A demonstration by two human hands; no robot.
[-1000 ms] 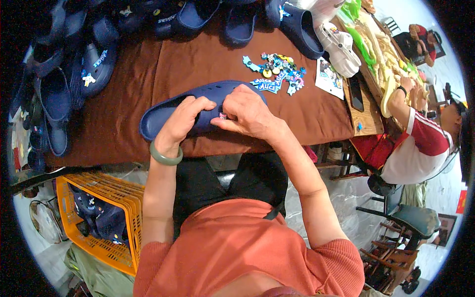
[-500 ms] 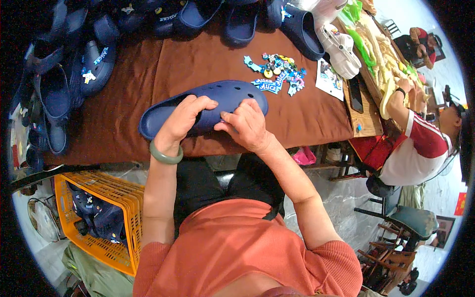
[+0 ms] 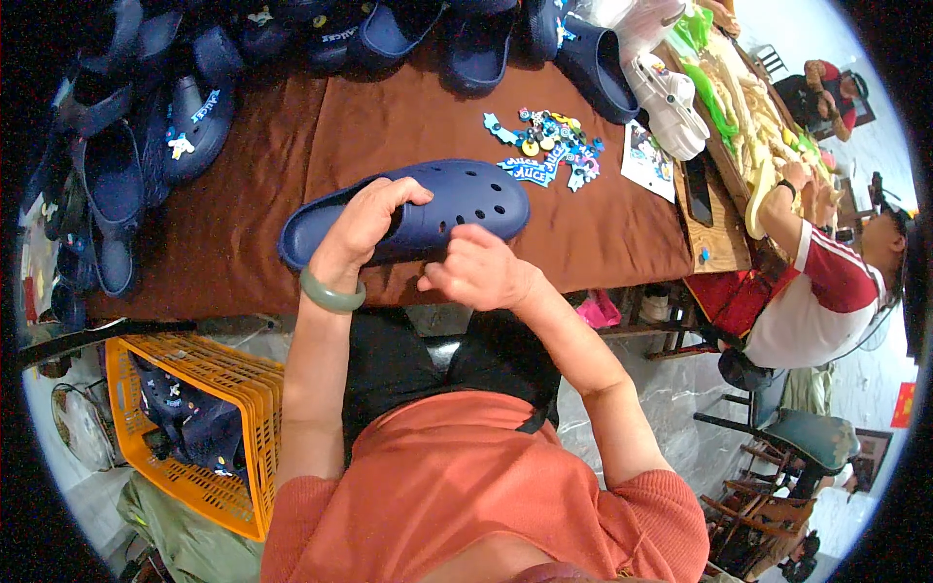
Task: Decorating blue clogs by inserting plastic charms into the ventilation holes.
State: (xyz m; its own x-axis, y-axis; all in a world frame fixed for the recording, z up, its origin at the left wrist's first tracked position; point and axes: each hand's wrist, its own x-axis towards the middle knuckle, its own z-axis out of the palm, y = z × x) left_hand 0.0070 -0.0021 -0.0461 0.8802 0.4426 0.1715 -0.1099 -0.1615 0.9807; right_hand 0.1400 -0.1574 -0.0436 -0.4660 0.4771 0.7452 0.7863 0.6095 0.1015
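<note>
Holding navy clog (image 3: 447,194) in left grip (image 3: 362,220), beside curled right grip (image 3: 483,270), unclear if empty; seemingly fitting charms (image 3: 554,154), needing free hole (image 3: 480,215) next.

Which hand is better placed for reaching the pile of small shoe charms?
Probably the right hand: it is nearer to the shoe charms, while the left hand holds the navy clog at its foot opening.

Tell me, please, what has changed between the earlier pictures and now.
The right-hand grip has drawn back toward the person's body, uncovering more holes in the navy-blue, round-toed foam clog. Whether it still pinches the small pinkish piece seen earlier is hidden. The left-hand grip stays on the clog; the pile of small, colourful, mostly blue charms looks unchanged.
</note>
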